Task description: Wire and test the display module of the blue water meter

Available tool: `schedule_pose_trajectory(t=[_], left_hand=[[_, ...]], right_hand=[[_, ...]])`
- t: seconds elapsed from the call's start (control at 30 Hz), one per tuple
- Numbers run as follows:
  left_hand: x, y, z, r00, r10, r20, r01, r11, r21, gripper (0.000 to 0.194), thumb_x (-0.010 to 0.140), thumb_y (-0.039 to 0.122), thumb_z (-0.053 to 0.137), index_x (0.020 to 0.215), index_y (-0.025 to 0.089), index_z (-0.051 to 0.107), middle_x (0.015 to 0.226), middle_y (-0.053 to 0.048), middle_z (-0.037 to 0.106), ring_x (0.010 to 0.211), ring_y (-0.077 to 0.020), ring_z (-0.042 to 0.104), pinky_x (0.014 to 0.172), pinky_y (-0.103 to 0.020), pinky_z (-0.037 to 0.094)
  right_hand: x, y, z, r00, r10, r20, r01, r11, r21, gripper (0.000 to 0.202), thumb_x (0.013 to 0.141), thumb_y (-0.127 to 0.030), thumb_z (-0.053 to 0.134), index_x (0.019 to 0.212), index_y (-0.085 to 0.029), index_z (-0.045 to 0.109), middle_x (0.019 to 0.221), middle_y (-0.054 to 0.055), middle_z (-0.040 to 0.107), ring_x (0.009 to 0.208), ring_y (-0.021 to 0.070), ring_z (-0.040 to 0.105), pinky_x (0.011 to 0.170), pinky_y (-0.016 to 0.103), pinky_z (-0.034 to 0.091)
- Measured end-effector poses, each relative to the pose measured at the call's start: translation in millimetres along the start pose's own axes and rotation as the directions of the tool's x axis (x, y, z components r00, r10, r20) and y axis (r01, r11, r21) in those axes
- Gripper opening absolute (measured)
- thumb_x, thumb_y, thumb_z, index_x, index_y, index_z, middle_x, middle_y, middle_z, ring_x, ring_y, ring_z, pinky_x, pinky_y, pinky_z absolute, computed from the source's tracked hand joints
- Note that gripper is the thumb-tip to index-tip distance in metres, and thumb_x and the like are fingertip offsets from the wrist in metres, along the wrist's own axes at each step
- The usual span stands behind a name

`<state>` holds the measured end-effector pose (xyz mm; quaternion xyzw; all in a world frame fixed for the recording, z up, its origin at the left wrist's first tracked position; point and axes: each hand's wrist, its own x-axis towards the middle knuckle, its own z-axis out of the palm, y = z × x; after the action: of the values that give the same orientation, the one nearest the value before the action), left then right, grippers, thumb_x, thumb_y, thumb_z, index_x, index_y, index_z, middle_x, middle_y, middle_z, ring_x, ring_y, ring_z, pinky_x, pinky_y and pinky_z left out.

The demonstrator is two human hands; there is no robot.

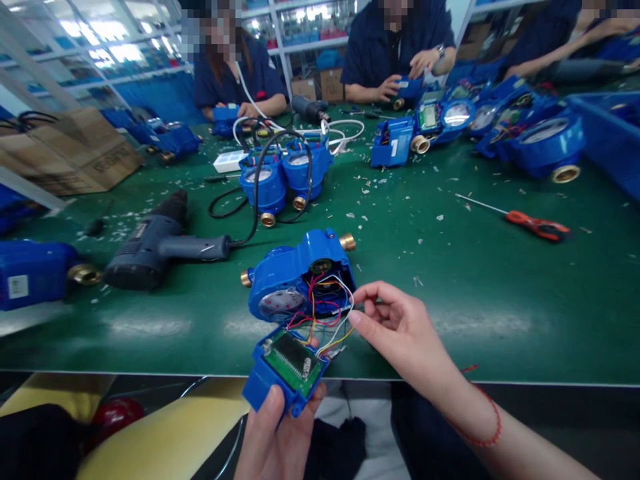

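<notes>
My left hand (283, 427) grips a blue cover (265, 383) with a green circuit board (293, 360) in it, in front of the table's near edge. Thin red, yellow, white and blue wires (325, 327) run from the board into the open housing of a blue water meter (303, 267). That meter lies on the green table (400, 267), its brass ends pointing left and right. Beside the wires on the right is my right hand (395, 323), thumb and forefinger nearly together at a white wire, the other fingers curled.
A heat gun (160, 243) lies at the left, near another blue meter (35, 273). Two meters (283, 177) with a looped black cable stand behind. An orange screwdriver (537, 225) lies right. Several people sit across the table; a blue bin (610, 140) is at the right edge.
</notes>
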<state>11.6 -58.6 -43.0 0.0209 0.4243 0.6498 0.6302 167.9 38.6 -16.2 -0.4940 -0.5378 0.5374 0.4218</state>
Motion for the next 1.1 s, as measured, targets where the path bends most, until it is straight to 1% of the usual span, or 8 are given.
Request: schedule_pose_trajectory(t=[0.23,0.37,0.53,0.63,0.73,0.9,1.0,1.1], left_hand=[[-0.1,4.1,-5.3,0.998,-0.024,-0.066,0.024,1.000,0.007,0.040,0.069,0.035,0.076,0.108,0.028,0.070,0.109,-0.006,0.071,0.096,-0.0253,0.064,0.080,-0.038,0.056],[1.4,5.3,-7.0,0.998,-0.040,-0.039,0.040,0.999,0.002,0.041,0.069,0.035,0.075,0.109,0.028,0.069,0.111,-0.006,0.070,0.100,-0.0258,0.063,0.082,-0.038,0.055],[2.3,1.9,-3.1,1.000,-0.009,0.018,0.010,1.000,-0.019,0.045,0.071,0.032,0.073,0.115,0.032,0.065,0.117,-0.006,0.067,0.099,-0.0255,0.063,0.078,-0.036,0.055],[2.0,1.2,0.9,1.000,0.029,0.011,-0.028,0.999,-0.032,0.048,0.073,0.033,0.072,0.120,0.033,0.062,0.121,-0.006,0.065,0.097,-0.0245,0.063,0.073,-0.034,0.055],[0.1,2.1,5.5,0.999,0.030,-0.021,-0.031,0.999,-0.044,0.048,0.074,0.033,0.071,0.120,0.031,0.061,0.120,-0.007,0.065,0.097,-0.0241,0.062,0.072,-0.034,0.055],[-0.9,2.1,6.9,1.000,0.002,-0.030,-0.004,0.998,-0.068,0.040,0.074,0.030,0.071,0.113,0.027,0.066,0.107,-0.007,0.070,0.092,-0.0240,0.063,0.076,-0.037,0.054],[0.6,1.4,5.4,1.000,0.009,0.006,-0.008,0.998,-0.064,0.035,0.073,0.029,0.072,0.108,0.025,0.069,0.102,-0.007,0.072,0.087,-0.0231,0.064,0.071,-0.034,0.054],[1.8,0.6,4.7,1.000,0.015,0.024,-0.013,0.997,-0.075,0.038,0.072,0.028,0.073,0.109,0.026,0.068,0.103,-0.008,0.072,0.091,-0.0245,0.065,0.070,-0.033,0.053]], right_hand=[[9.9,4.2,1.1,1.000,-0.022,-0.019,0.022,1.000,0.003,0.018,0.074,-0.031,0.061,0.070,-0.014,0.063,0.059,0.000,0.056,0.054,0.0099,0.045,0.051,0.024,0.036],[7.9,3.2,-5.2,0.999,-0.042,-0.028,0.039,0.995,-0.090,0.018,0.075,-0.030,0.061,0.071,-0.014,0.068,0.060,0.002,0.060,0.055,0.0105,0.049,0.051,0.024,0.037],[6.1,0.8,-17.3,0.997,-0.077,-0.017,0.073,0.980,-0.187,0.021,0.078,-0.032,0.060,0.071,-0.014,0.068,0.058,0.000,0.058,0.052,0.0096,0.048,0.048,0.022,0.036],[10.4,-0.9,-26.0,0.997,-0.057,-0.046,0.050,0.990,-0.131,0.023,0.078,-0.035,0.061,0.069,-0.015,0.064,0.055,-0.002,0.053,0.048,0.0083,0.045,0.045,0.021,0.034],[13.9,-3.4,-29.4,0.997,-0.013,-0.071,0.007,0.996,-0.087,0.025,0.076,-0.038,0.063,0.070,-0.014,0.063,0.054,-0.002,0.051,0.046,0.0071,0.042,0.041,0.020,0.029],[11.9,-6.9,-15.2,0.999,0.025,0.019,-0.025,1.000,-0.018,0.030,0.075,-0.042,0.063,0.076,-0.013,0.066,0.055,-0.002,0.051,0.045,0.0065,0.039,0.041,0.020,0.027],[9.4,-6.9,-5.1,1.000,0.020,0.010,-0.021,0.999,0.031,0.029,0.074,-0.042,0.065,0.070,-0.013,0.063,0.054,-0.003,0.048,0.045,0.0061,0.037,0.043,0.020,0.028],[6.2,-4.6,-0.3,1.000,0.028,0.009,-0.028,0.998,0.056,0.029,0.074,-0.042,0.066,0.068,-0.014,0.061,0.051,-0.004,0.045,0.044,0.0058,0.035,0.042,0.020,0.025]])
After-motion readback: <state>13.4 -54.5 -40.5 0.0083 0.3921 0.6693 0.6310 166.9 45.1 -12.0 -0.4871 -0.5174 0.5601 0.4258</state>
